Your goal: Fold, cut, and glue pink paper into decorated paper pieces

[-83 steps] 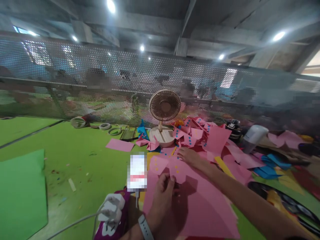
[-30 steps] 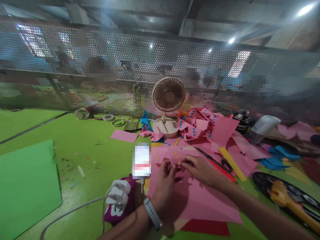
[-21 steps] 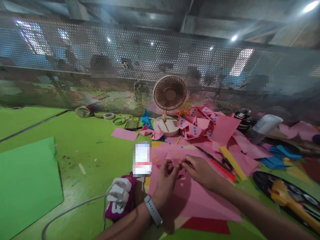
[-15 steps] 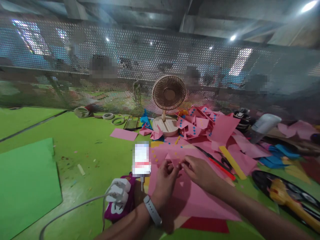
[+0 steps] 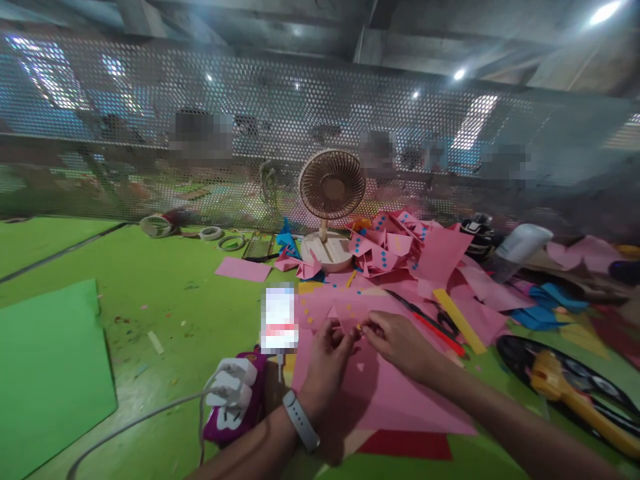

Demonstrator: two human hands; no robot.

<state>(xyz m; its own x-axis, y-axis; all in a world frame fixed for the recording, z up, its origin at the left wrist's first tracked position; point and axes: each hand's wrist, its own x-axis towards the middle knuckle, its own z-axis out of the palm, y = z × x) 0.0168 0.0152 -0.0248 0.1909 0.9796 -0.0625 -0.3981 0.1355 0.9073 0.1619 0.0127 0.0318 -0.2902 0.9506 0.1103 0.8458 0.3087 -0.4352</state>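
My left hand (image 5: 325,360) and my right hand (image 5: 397,340) meet fingertip to fingertip over a large pink paper sheet (image 5: 390,393) on the green table. Both are pinched together at a tiny yellow piece (image 5: 359,327), too small to name surely. A grey band sits on my left wrist (image 5: 300,421). Small yellow dots lie on a pink folded piece (image 5: 325,308) just beyond my fingers.
A small desk fan (image 5: 331,200) stands behind a heap of pink folded papers with blue dots (image 5: 395,250). A phone (image 5: 279,319) stands upright by a white charger plug (image 5: 231,390). Tape rolls (image 5: 210,233), scissors (image 5: 440,323), a green sheet (image 5: 45,373) and a perforated metal screen (image 5: 150,133) surround the spot.
My right hand came back from the paper pile and joined my left hand in a pinch. Over the last second both hands stay almost still; the view shifts slightly.
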